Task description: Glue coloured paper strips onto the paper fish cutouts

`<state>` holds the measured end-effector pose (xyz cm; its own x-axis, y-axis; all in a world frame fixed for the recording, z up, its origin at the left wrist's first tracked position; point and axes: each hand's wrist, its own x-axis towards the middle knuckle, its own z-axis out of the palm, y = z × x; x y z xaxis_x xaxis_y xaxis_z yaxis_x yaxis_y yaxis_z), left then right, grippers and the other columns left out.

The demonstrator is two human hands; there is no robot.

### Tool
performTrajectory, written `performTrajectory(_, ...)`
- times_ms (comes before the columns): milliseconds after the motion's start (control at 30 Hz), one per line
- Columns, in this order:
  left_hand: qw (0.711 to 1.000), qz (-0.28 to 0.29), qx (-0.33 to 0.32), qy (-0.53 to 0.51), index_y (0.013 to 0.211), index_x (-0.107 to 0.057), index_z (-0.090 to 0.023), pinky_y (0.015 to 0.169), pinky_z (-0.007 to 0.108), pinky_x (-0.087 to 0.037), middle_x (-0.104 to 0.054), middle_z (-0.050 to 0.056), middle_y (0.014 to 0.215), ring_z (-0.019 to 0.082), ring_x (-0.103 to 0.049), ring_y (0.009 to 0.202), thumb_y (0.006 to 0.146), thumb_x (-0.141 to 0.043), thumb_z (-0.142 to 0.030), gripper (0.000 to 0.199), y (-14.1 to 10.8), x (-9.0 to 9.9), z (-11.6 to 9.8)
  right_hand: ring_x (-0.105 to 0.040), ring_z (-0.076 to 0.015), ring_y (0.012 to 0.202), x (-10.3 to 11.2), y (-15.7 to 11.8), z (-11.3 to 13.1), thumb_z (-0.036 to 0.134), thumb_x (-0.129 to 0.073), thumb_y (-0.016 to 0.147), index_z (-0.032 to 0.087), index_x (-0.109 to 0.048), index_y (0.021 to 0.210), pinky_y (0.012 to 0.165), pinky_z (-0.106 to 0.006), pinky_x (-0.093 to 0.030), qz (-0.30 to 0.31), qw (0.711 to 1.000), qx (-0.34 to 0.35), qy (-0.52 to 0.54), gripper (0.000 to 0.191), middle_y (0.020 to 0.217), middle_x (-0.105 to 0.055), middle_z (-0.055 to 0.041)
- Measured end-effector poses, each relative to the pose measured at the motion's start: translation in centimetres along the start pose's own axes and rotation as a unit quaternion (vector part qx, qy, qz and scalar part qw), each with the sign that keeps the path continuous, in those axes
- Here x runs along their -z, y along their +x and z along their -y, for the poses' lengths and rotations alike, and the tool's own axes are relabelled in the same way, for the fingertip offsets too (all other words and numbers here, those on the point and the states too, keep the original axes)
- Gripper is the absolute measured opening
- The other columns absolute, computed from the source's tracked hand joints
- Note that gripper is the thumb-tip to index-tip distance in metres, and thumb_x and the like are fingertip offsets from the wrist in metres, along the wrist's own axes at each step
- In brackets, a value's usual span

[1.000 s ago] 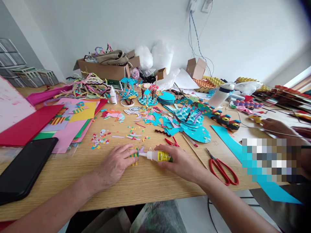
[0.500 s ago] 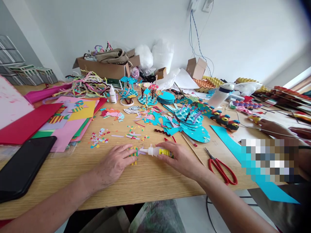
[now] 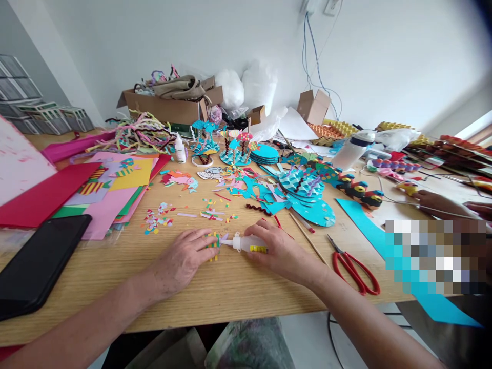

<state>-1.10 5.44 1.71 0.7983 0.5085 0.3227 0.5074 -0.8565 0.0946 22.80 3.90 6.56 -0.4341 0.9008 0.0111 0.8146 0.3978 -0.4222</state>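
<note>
My left hand [image 3: 188, 256] lies on the table near its front edge, fingertips pressing down a small striped green and yellow paper piece [image 3: 213, 247] with a purple tip. In my right hand [image 3: 274, 251] is a clear glue bottle [image 3: 248, 243] with a yellow label, tilted on its side. Its nozzle points left and meets the paper piece beside my left fingertips. Small colourful paper scraps [image 3: 158, 218] lie beyond my left hand.
Red-handled scissors [image 3: 355, 271] and a wooden stick [image 3: 309, 240] lie right of my right hand. A black phone [image 3: 42, 261] and coloured sheets are at left. Blue paper crafts [image 3: 298, 187] stand behind. Another person's hand [image 3: 442, 205] is at far right.
The glue bottle has rolled or turned in my right hand, and its nozzle has shifted slightly left over the paper piece. My left hand stays in place.
</note>
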Motion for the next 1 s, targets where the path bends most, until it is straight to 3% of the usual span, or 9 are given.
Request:
performTrajectory(333, 1.000, 0.010, 0.003, 0.000, 0.103, -0.057, -0.019, 0.089, 0.040, -0.038, -0.058, 0.006, 0.114, 0.023, -0.042, 0.112, 0.085, -0.032, -0.009, 0.033, 0.08, 0.10, -0.06, -0.055, -0.0160, 0.075, 0.05, 0.31, 0.27, 0.016, -0.051, 0.075, 0.024, -0.055, 0.103, 0.060, -0.024, -0.034, 0.050, 0.986, 0.015, -0.161, 0.030, 0.087, -0.055, -0.0033)
performTrajectory(533, 1.000, -0.006, 0.004, -0.003, 0.101, -0.059, -0.019, 0.086, 0.038, -0.040, -0.060, 0.005, 0.109, 0.021, -0.045, 0.106, 0.087, -0.029, -0.010, 0.034, 0.38, 0.35, -0.34, -0.056, -0.0201, 0.081, 0.50, 0.19, 0.67, 0.040, -0.040, 0.085, 0.023, -0.050, 0.111, 0.064, -0.027, -0.036, 0.064, 0.984, 0.026, -0.163, 0.033, 0.088, -0.058, -0.0064)
performTrajectory(633, 1.000, -0.024, 0.001, 0.000, 0.103, -0.058, -0.018, 0.086, 0.037, -0.039, -0.061, 0.005, 0.106, 0.020, -0.046, 0.105, 0.087, -0.028, -0.010, 0.035, 0.36, 0.19, -0.29, -0.055, -0.0194, 0.083, 0.52, 0.11, 0.82, 0.037, -0.033, 0.089, 0.020, -0.052, 0.105, 0.066, -0.028, -0.037, 0.048, 0.986, 0.020, -0.159, 0.030, 0.088, -0.056, -0.0067)
performTrajectory(767, 1.000, -0.025, -0.004, -0.005, 0.103, -0.059, -0.019, 0.086, 0.038, -0.040, -0.060, 0.006, 0.108, 0.021, -0.045, 0.106, 0.087, -0.028, -0.010, 0.035, 0.27, 0.00, -0.18, -0.055, -0.0184, 0.079, 0.19, 0.05, 0.72, 0.042, -0.040, 0.084, 0.018, -0.056, 0.089, 0.066, -0.027, -0.037, 0.036, 0.987, 0.002, -0.156, 0.029, 0.087, -0.054, -0.0059)
performTrajectory(1000, 1.000, -0.017, 0.001, -0.004, 0.106, -0.059, -0.020, 0.086, 0.040, -0.040, -0.060, 0.006, 0.108, 0.022, -0.043, 0.109, 0.087, -0.030, -0.010, 0.036, 0.14, -0.12, -0.03, -0.055, -0.0160, 0.071, -0.28, 0.37, 0.45, 0.036, -0.049, 0.077, 0.021, -0.056, 0.087, 0.058, -0.025, -0.035, 0.019, 0.984, 0.001, -0.176, 0.019, 0.087, -0.054, -0.0044)
